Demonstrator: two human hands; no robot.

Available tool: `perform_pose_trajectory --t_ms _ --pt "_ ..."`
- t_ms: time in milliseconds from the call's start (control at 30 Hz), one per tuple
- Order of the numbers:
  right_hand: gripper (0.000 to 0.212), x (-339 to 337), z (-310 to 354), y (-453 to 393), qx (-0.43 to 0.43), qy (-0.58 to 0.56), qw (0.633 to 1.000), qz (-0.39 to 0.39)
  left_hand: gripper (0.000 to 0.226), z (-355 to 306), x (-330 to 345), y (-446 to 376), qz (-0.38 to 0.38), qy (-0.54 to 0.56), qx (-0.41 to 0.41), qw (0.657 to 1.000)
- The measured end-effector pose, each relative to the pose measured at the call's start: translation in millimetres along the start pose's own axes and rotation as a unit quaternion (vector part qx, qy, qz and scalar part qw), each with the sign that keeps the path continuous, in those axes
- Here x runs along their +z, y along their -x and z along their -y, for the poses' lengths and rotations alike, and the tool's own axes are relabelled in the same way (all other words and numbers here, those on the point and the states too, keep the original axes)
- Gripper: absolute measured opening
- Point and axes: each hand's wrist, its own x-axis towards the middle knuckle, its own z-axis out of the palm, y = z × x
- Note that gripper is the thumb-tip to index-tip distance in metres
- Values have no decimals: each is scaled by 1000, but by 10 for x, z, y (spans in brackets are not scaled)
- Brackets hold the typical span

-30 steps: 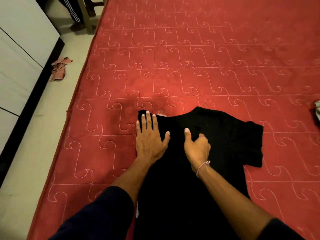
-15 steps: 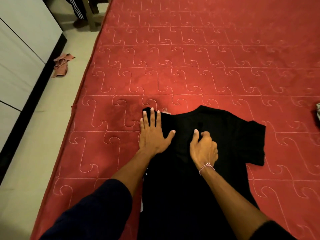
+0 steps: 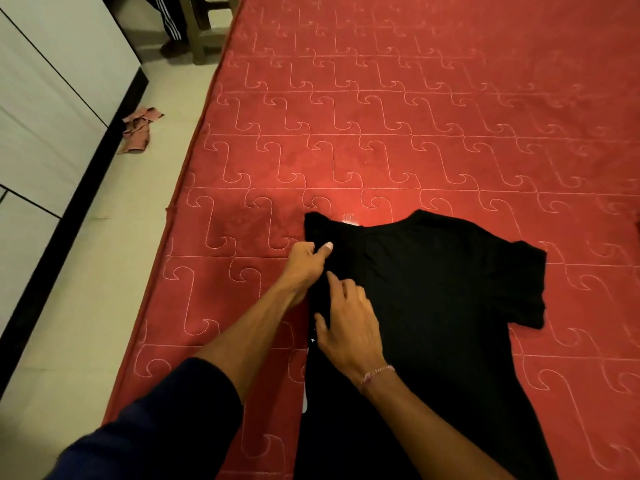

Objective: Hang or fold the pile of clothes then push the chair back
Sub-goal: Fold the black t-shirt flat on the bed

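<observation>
Since the earlier frame, both hands have shifted: my left hand (image 3: 304, 259), which lay flat with spread fingers on the black T-shirt (image 3: 433, 289), now has its grip closed on the shirt's folded left edge, thumb on top of the cloth and fingers curled under it. My right hand (image 3: 349, 327) has slid leftward across the shirt and opened from a loose fist; its fingers now lie fairly straight on the fabric just below the left hand, the grip relaxed and holding nothing. A thin bracelet (image 3: 377, 372) circles that wrist.

I see the T-shirt lying spread on the red quilted bed (image 3: 381, 133), near the bed's left side, with its left sleeve folded in and its right sleeve (image 3: 526, 285) still laid out flat. A small white label (image 3: 349, 218) shows at the collar.

On the pale floor (image 3: 104, 271) to the left lies a crumpled reddish cloth (image 3: 138, 129), close to the white wardrobe (image 3: 45, 98). At the top I make out wooden chair legs (image 3: 201, 29) beside the bed's far corner.
</observation>
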Motion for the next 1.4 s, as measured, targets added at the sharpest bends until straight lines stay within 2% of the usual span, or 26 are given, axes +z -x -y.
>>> perform_pose_trajectory --t_ms 133,200,300,433,500,567,700,767,833,900,967,1033,1100,1267,1400 --pt "42 124 -136 160 -21 17 998 -65 35 19 -127 -114 21 7 4 1000" --pt "29 127 -165 158 -38 18 995 -87 39 35 -159 -151 23 -5 7 1000" --pt "21 108 -141 104 -56 15 995 -87 42 -1 -188 -193 13 -39 19 999" --pt "28 130 -119 31 -40 34 997 -50 25 -38 -195 -179 -44 -103 47 993" --pt "35 170 -129 32 -34 35 999 -21 27 -21 -180 -163 -83 -156 77 981" --pt "38 193 -146 58 -36 33 999 -20 39 -20 -153 -129 -121 -203 97 967" --pt "45 150 -170 146 -57 30 998 0 52 21 -62 26 -187 -300 140 925" --pt "47 82 -203 223 -63 -1 998 13 44 80 1 166 -203 -358 215 886" --pt "44 -7 -262 333 -70 -32 997 16 34 179 64 303 -174 -414 336 828" --pt "38 -77 -339 483 -87 -39 995 35 45 321 113 384 -79 -478 389 784" --pt "39 -148 -452 673 -92 -43 994 46 56 404 137 505 13 -542 337 769" --pt "41 -203 -599 864 -66 -55 996 35 60 426 155 609 35 -567 288 771" --pt "40 -261 -766 1111 -18 -57 998 6 62 361 215 782 43 -567 282 773" --pt "39 -399 -1192 1828 122 -44 990 -61 63 284 665 1241 124 -575 349 730" --pt "42 -522 -1507 2338 238 -42 967 -84 57 215 1228 1639 216 -551 409 695"
